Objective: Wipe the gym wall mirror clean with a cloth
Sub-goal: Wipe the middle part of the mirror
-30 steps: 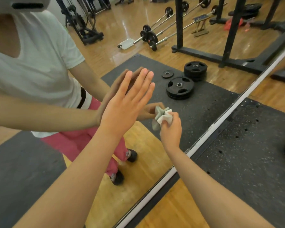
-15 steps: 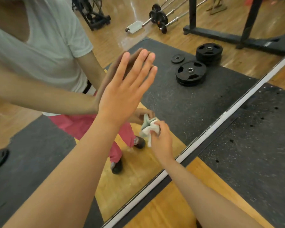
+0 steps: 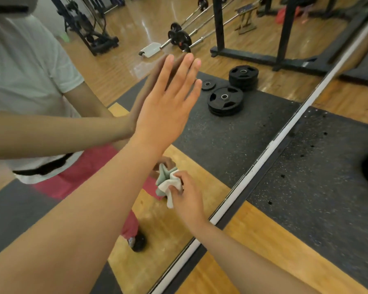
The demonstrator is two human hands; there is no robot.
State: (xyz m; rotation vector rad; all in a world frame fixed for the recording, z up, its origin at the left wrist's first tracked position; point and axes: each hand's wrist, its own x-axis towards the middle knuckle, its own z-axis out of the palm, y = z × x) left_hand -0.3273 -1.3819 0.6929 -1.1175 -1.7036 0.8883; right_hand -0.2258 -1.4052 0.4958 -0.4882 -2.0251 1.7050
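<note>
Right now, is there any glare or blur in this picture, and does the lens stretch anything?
Head view: pale glare streaks show high in the mirror. Head view: the left hand and the cloth look fairly sharp, while the picture's left edge is softer. Head view: the wide lens makes the near left forearm loom large.

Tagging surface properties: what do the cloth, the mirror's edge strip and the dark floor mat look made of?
Cloth: soft fabric, perhaps microfibre, white, matte; it bunches in folds in the right hand. Edge strip: pale, smooth, metal or plastic, cannot tell which. Floor mat: likely rubber, black, matte, with light speckles.
</note>
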